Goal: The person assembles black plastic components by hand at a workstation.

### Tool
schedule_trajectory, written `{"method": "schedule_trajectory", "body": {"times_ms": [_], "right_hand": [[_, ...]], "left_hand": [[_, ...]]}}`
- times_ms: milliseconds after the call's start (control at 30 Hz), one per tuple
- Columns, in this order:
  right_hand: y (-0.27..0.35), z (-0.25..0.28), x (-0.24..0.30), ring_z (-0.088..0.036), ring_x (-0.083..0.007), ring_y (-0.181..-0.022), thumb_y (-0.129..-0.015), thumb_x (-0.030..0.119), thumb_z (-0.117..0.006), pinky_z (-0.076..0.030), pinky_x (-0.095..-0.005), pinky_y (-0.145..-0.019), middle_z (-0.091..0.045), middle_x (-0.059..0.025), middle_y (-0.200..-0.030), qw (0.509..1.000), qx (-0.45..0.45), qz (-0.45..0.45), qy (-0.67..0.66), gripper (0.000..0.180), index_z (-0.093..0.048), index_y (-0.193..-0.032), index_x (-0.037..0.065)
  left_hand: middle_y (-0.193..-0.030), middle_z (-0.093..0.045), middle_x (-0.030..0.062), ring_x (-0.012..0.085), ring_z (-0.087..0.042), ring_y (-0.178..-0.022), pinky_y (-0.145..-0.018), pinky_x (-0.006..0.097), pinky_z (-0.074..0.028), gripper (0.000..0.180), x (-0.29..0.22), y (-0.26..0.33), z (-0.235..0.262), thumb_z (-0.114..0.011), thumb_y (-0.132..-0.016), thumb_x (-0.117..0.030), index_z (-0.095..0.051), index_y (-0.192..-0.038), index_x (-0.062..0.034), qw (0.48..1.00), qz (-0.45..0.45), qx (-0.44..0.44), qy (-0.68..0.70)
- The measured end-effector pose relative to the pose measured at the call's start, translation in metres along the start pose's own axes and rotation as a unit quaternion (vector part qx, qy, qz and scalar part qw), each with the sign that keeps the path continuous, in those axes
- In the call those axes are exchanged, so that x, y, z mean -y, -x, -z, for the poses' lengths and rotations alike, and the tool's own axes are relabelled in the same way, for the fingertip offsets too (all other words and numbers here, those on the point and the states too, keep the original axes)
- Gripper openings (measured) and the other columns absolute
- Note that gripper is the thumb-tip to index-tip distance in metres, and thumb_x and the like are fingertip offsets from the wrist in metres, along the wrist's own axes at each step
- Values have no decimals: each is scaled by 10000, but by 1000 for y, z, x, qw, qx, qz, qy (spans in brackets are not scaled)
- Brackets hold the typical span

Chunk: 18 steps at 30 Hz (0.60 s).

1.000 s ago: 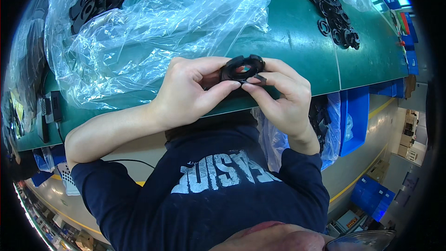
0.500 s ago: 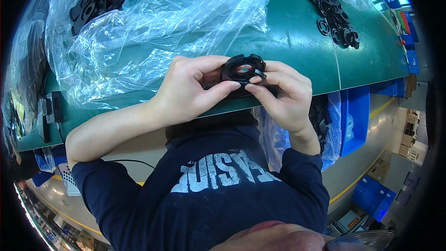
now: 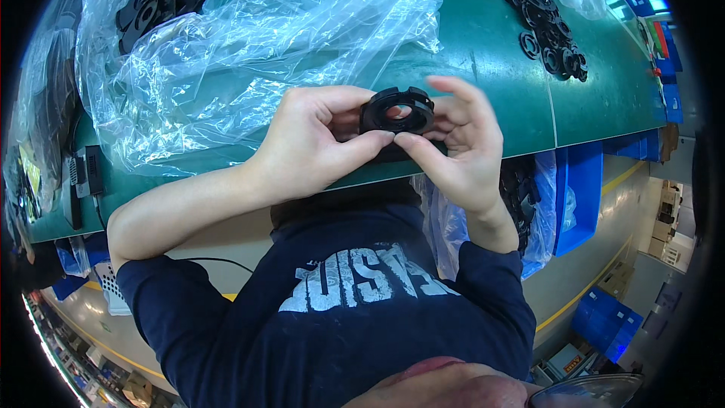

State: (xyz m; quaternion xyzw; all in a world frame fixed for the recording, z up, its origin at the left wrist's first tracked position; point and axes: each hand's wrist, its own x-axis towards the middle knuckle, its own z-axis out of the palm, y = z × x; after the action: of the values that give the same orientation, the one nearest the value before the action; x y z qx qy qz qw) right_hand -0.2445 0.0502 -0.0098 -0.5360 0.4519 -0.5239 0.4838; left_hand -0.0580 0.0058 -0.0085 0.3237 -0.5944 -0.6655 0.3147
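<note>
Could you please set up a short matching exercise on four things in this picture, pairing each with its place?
Things:
1. black ring part
2. clear plastic sheet
3. pile of black rings
4. blue bin

Places:
A. hanging below the table's near edge, on the person's right
B. spread over the green table, on the person's left
C. held between the left hand and the right hand
D. lying bare on the table top, far right

Pairs: 1-C, 2-B, 3-D, 4-A
</note>
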Motion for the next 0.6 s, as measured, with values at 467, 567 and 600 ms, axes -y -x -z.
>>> {"method": "schedule_trajectory", "body": {"times_ms": [467, 567, 600], "right_hand": [[-6, 3, -5, -610, -139, -873, -771, -94, -635, -502, -244, -773, -631, -122, -972, 999, 42, -30, 16, 339, -553, -1099, -115], [-7, 3, -7, -609, -123, -863, -785, -74, -628, -506, -227, -752, -636, -104, -947, 999, 25, -25, 2, 345, -557, -1121, -94], [-7, 3, -8, -611, -108, -844, -788, -54, -634, -514, -214, -724, -643, -87, -916, 1000, 18, -16, -5, 341, -570, -1122, -73]], "left_hand": [[-950, -635, 67, 69, -574, -876, -761, 211, -471, 253, 0, -2, 6, -602, -827, 12, -579, -1072, 70, 1000, 16, -1, 6], [-983, -628, 85, 80, -572, -910, -791, 211, -463, 280, 0, -4, 10, -569, -850, 0, -544, -1116, 83, 998, 49, 34, 3], [-990, -626, 92, 82, -572, -913, -794, 210, -462, 285, 1, -4, 9, -558, -858, -7, -535, -1126, 87, 998, 41, 35, 12]]}}
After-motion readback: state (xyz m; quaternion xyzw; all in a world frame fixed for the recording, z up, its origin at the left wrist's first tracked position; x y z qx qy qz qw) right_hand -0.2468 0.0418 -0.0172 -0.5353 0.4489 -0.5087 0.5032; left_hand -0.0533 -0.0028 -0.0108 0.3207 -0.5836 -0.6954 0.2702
